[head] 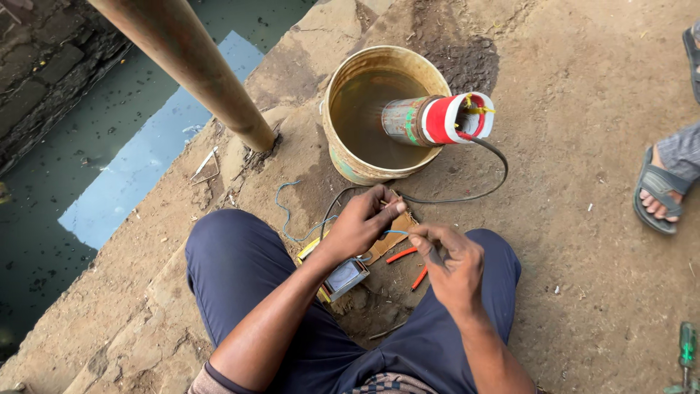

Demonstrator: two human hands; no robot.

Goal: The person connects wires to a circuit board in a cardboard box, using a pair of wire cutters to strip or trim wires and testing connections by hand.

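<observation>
I squat on bare ground, knees apart in dark blue trousers. My left hand [362,219] pinches a thin blue wire [286,211] that trails off to the left across the dirt. My right hand [452,259] is closed on the other end of that wire, thumb and fingers pressed together, close to the left hand. Under my hands lie a small metal box with a yellow edge [343,279], a brown flat piece [390,237] and orange-handled pliers [410,264].
A worn yellow bucket [341,157] of murky water holds a tilted cylindrical pump [437,119] with a red-and-white end; its black cable [496,168] loops toward me. A rusty pole [197,66] rises left. Dark water [87,182] lies beyond the edge. Another person's sandalled foot [656,197] is at right; a green screwdriver [686,354] lies lower right.
</observation>
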